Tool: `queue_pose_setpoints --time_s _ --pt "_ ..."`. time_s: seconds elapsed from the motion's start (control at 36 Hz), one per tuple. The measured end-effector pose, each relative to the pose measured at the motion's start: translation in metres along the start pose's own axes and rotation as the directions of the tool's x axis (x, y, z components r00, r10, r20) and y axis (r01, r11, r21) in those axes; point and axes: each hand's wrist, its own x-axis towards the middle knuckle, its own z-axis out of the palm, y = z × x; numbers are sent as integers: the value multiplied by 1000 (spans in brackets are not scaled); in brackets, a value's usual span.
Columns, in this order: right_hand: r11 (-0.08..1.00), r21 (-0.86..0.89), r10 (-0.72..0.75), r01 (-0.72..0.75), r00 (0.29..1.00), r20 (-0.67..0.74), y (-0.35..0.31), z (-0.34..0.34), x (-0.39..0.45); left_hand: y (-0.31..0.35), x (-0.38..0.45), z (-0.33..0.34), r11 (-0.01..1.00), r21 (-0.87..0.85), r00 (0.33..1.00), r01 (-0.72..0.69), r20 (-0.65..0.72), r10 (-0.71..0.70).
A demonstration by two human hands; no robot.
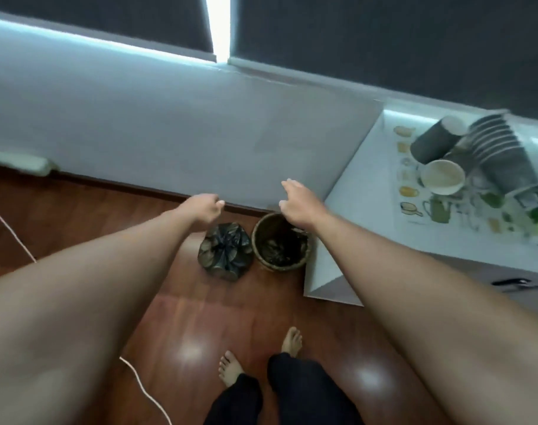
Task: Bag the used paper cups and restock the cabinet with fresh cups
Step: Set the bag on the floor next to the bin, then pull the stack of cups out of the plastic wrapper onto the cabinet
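Both arms outstretched over floor. Left hand [205,207] loosely curled, empty; right hand [297,204] fingers spread, empty. Tied black bag [224,251] sits beside wicker bin [263,240], below hands. Used paper cups [476,154] on table [363,191] lie off to right, nearer right hand.

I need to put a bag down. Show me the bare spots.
Free: wooden floor left of the tied black bag, and cabinet top along its left edge. Crowded: the grey paper cups on the patterned mat, and beside the wicker bin.

Tied bag [224,251] just left of bin [263,240]; cups [442,176] on cabinet [363,191], right.
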Motion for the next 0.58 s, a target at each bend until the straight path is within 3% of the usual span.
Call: queue_pose_setpoints --time_s 0.17,0.28,0.58 --pt "998 -65 5 -19 977 -212 30 -86 -54 80 -30 -50 993 41 984 -112 -134 116" --pt "998 -11 49 -55 953 -298 64 -123 -94 139 -51 -63 980 79 964 -185 -177 196" --pt "990 -31 113 -139 901 -419 212 -173 -203 302 -92 -21 933 147 908 -329 -222 356"
